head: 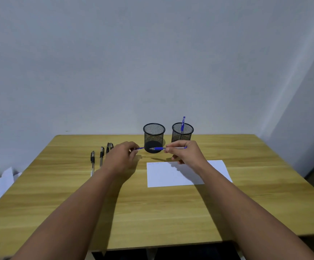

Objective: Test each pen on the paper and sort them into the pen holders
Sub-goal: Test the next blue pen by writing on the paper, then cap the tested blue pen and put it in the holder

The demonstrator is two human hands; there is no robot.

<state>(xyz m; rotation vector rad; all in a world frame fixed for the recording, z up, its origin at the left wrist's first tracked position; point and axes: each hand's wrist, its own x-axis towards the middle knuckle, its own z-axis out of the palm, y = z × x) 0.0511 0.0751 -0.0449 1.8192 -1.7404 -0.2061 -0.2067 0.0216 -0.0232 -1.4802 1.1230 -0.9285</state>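
**Blue pen uncapped, mid-air**

Right hand (185,152) pinching blue pen (160,148) over table (152,212), left hand (123,156) pinching cap (139,148) (probably). Just behind paper (171,177), before holders (154,136). Could skid off the sheet if pressed carelessly.

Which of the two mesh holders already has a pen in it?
The right holder: a blue pen stands in it. The left holder shows none.
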